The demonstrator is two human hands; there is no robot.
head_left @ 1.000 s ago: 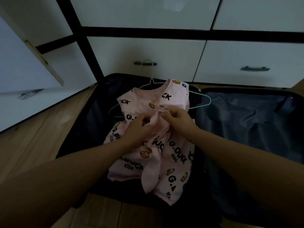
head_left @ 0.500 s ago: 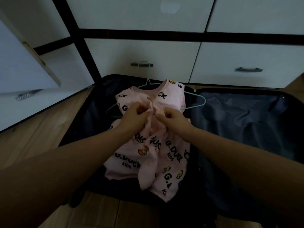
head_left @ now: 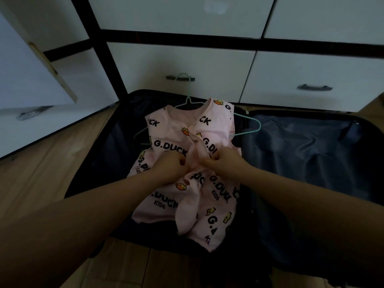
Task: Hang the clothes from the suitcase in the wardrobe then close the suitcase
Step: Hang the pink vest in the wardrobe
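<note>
Dim, underexposed frame with a cool cast. Faint soft glare on the upper wardrobe door [head_left: 212, 6]; brightest surfaces are the white drawer fronts [head_left: 180, 65]. Suitcase [head_left: 301, 146] interior nearly black, detail lost. Forearms soft and blurred at the bottom edge. Wide-angle bending of straight lines toward the corners. Shirt [head_left: 187, 142] print still readable.

pink duck-print garment [head_left: 216, 129] on teal hanger [head_left: 252, 123] | inside open dark suitcase [head_left: 301, 154]

Suitcase [head_left: 301, 154] lies open on floor [head_left: 41, 183], in front of drawers [head_left: 207, 69]. Garment [head_left: 172, 134] on hanger [head_left: 252, 124] lies in its left half. Left hand [head_left: 170, 169] and right hand [head_left: 224, 163] side by side on garment's middle.
</note>
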